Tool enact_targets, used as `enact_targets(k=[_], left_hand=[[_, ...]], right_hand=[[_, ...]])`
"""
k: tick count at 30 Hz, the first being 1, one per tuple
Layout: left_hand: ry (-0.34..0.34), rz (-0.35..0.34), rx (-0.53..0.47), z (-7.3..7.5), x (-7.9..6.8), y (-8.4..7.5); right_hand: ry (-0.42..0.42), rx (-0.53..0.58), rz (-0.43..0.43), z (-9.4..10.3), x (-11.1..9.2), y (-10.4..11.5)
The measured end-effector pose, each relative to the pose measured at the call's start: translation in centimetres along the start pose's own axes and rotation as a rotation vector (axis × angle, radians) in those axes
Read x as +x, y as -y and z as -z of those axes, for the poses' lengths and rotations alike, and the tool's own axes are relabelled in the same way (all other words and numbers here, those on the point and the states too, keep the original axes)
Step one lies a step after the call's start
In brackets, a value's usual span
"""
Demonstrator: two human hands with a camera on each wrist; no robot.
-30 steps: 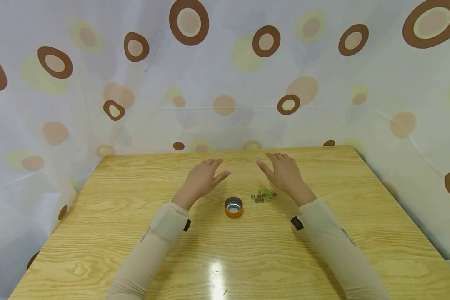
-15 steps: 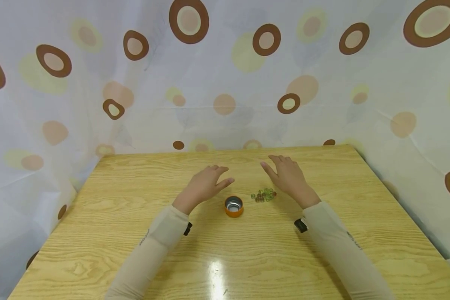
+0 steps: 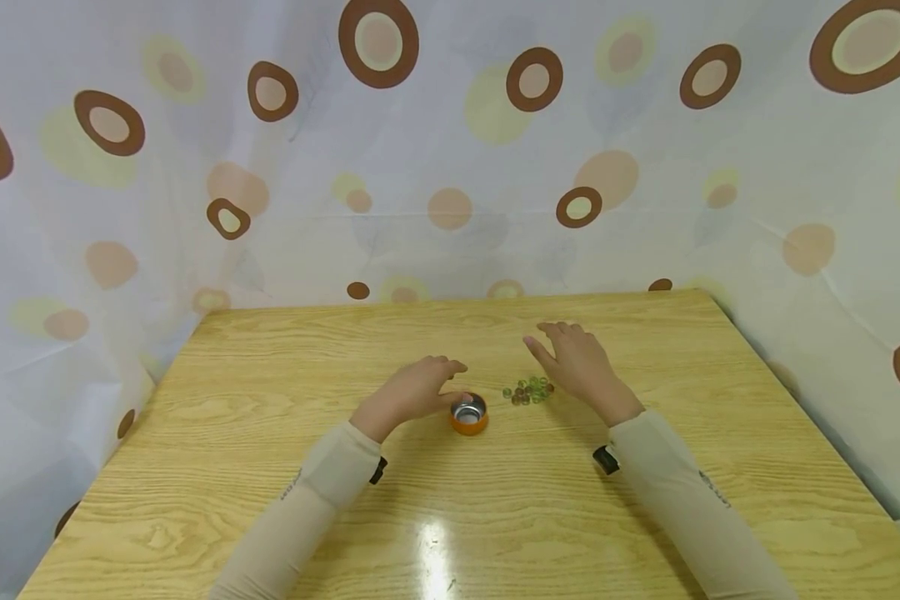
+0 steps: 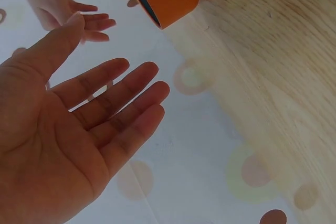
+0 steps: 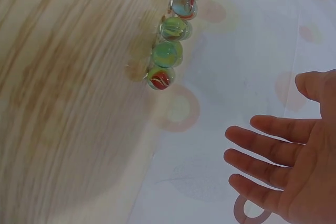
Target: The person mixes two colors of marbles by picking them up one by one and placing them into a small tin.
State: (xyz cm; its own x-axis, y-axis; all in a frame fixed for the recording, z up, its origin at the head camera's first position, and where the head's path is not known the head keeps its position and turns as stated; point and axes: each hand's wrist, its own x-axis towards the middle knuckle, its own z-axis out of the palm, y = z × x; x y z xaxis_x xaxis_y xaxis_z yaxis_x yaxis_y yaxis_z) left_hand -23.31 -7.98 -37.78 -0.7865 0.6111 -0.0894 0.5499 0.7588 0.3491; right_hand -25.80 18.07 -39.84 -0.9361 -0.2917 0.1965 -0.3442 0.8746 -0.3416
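Observation:
A small round orange cup (image 3: pixel 468 427) with a shiny metal inside stands upright on the table. My left hand (image 3: pixel 412 392) hovers at its left and far side, thumb tip over the rim in the head view; whether it touches cannot be told. In the left wrist view that hand's fingers (image 4: pixel 123 100) are spread and hold nothing, with the cup's orange wall above them. Several glass marbles (image 3: pixel 528 392), green and reddish-brown, lie clustered right of the cup. Just right of them my right hand (image 3: pixel 581 367) hangs in the air, its fingers (image 5: pixel 262 145) extended and holding nothing.
The wood-grain table (image 3: pixel 270 500) runs back to a white curtain (image 3: pixel 390 167) with brown and yellow circles, which also encloses both sides. Light glares off the table's near middle. A dark device (image 3: pixel 606 460) sits under the right wrist.
My left hand has come down and nearer, toward the cup. My right hand has drifted slightly right and nearer. The cup and marbles have stayed in place.

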Motion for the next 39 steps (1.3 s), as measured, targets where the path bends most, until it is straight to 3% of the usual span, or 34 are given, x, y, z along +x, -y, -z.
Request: enact_targets(k=[6,19,26,39], left_hand=[[0.050,0.005,0.010,-0.8,0.1,-0.2],[0.070,0.041,0.035,-1.8,0.4,-0.7],[0.047,0.017,0.058,-2.4,0.6,-0.7],[0.014,0.036,-0.006,-2.8,0.7,-0.7]], right_hand=[[-0.009,-0.011,0.013,-0.2,-0.3,0.2],[-0.009,-0.032,0.016,-0.4,-0.3,0.2],[0.011,-0.040,0.012,-0.3,-0.4,0.3],[0.062,-0.019,0.014,-0.3,-0.5,0.6]])
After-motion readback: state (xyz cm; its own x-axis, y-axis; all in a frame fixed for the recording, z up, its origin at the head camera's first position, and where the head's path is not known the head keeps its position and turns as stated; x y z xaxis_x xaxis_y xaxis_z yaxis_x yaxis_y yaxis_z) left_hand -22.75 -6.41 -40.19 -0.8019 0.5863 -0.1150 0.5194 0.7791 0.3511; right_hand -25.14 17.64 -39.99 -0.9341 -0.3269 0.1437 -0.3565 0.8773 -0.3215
